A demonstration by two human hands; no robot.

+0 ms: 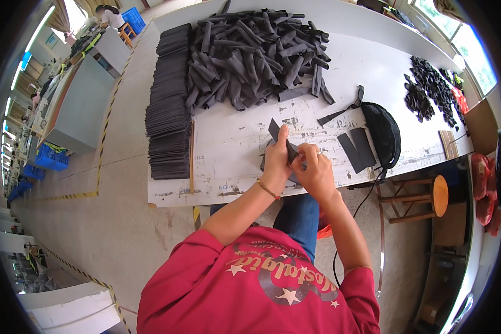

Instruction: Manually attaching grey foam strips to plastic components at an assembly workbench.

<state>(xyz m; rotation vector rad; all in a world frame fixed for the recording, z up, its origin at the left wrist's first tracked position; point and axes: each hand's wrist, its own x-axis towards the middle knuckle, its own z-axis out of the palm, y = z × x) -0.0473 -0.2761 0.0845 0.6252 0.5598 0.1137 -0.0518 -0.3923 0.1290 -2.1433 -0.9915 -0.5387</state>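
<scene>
Fingers of both hands are clamped on one dark strip (277,133) at frame centre. Left hand (276,158) pinches it with thumb running up along the strip; right hand (314,170) closes on its lower end, fingers (308,149) curled over. I note the strip stands tilted, upper end pointing to the upper left, lower end hidden between the hands. It is held just above the white table (234,150), near the table's front edge.

Left wrist carries a thin bracelet (268,189).

Around the hands, as I see it:
- Upper centre: a big loose heap (256,53) of dark rolled or folded pieces on the table.
- Left of the heap: a long neat stack (170,106) of flat dark pieces running down the table's left side, with a wooden stick (192,156) lying beside it.
- Just right of the hands: two flat dark rectangles (357,149), lying side by side and touching.
- Right of these: a black bag (384,133) with a strap (342,111) leading toward the upper left.
- Far upper right: smaller piles (428,89) of black bits.
- Lower right, below the table edge: a wooden stool (428,197).
</scene>
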